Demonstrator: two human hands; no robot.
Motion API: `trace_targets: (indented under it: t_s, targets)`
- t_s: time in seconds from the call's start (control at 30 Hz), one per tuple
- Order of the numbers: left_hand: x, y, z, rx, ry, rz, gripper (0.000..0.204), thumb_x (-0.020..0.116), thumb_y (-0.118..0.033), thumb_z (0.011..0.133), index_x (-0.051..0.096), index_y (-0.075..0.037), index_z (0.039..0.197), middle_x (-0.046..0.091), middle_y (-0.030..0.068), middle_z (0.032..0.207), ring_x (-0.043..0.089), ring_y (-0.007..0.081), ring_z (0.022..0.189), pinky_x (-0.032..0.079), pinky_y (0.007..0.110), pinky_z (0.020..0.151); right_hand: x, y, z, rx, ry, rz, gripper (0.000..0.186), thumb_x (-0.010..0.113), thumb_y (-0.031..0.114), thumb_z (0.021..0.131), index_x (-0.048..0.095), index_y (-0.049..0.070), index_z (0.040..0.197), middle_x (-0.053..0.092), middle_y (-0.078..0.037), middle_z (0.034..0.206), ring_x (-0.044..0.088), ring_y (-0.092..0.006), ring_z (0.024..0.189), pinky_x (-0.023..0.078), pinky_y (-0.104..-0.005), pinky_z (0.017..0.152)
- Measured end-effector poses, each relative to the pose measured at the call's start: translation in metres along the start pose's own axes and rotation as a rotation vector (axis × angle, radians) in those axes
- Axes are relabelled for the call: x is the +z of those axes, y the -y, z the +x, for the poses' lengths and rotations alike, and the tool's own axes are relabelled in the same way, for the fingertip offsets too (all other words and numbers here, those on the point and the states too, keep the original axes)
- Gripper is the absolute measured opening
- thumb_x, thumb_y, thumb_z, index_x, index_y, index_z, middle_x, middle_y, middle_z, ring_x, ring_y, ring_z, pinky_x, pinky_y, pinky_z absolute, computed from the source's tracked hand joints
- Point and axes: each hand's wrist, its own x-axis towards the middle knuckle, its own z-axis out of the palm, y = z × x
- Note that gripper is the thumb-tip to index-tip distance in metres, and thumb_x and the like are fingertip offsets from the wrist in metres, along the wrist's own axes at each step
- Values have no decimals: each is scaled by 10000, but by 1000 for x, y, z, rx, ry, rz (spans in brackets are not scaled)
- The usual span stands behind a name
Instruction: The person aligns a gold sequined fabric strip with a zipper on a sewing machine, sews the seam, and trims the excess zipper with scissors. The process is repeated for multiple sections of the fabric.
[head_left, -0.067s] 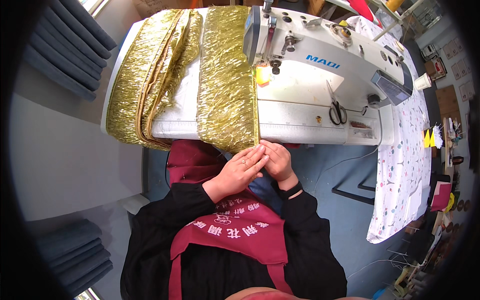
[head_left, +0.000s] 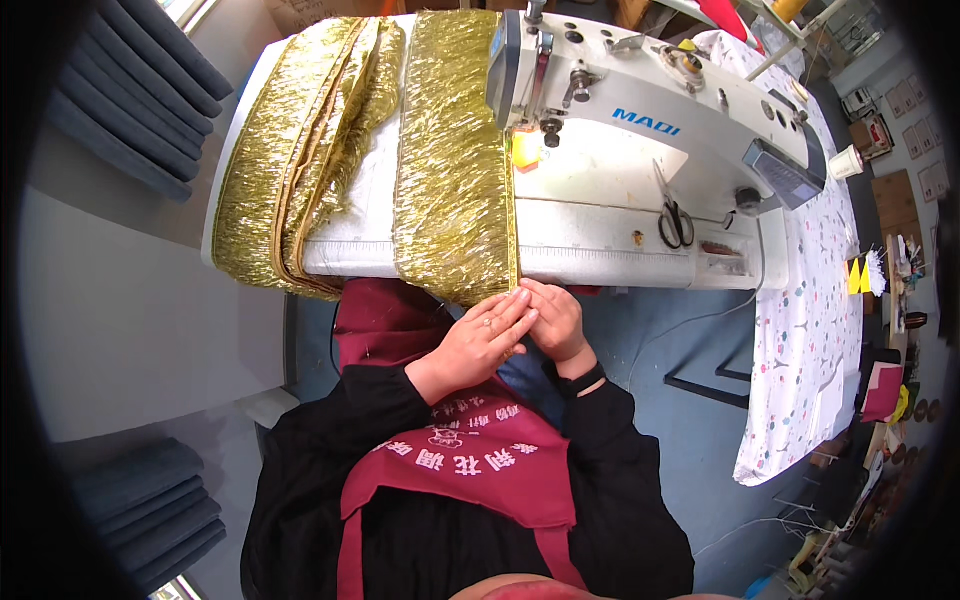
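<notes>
My left hand (head_left: pixel 483 340) and my right hand (head_left: pixel 551 319) meet at the table's front edge, both closed on the end of the gold fringe trim (head_left: pixel 450 160), left fingers lying over it. The trim runs flat from under the white sewing machine (head_left: pixel 650 90) toward me, its narrow woven band (head_left: pixel 513 240) along the right side. An orange piece (head_left: pixel 525 150) shows by the needle area. At the left, a folded pile of the same fringe (head_left: pixel 255 190) drapes over the table edge.
Black-handled scissors (head_left: pixel 676 229) lie on the machine bed beside a small parts tray (head_left: pixel 722 258). A white patterned cloth (head_left: pixel 800 380) covers a surface at the right, with a white cup (head_left: pixel 845 163) nearby. Grey folded fabric (head_left: pixel 135 100) hangs at the left; a thin cable drops from the bed.
</notes>
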Motion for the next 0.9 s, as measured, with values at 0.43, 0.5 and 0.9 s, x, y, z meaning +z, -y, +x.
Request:
trace_targets:
  t_s: [0.43,0.5,0.9]
  targets:
    - [3,2,-2,-3,2,-2,607,714,-203,935,529,1,1476,498,245,1541,503,367,1432,381,497,1202,-1,-1,0,23,17,6,196,654,119,897,727,-12,1022,730,-157,1193,709,-304,1104,579,-417,917]
    - [2,2,-1,2,2,-10,606,716,-198,934,529,3,1474,498,246,1539,504,370,1430,383,498,1200,-2,-1,0,25,25,-1,202,655,122,896,725,-13,1028,731,-152,1193,709,-301,1101,577,-413,919]
    - [-16,-2,1,-12,20,6,609,714,-190,923,534,-12,1477,486,213,1569,488,343,1455,391,489,1187,-11,3,7,-2,12,-4,210,693,104,891,735,-6,1064,741,-133,1172,714,-288,1109,575,-407,904]
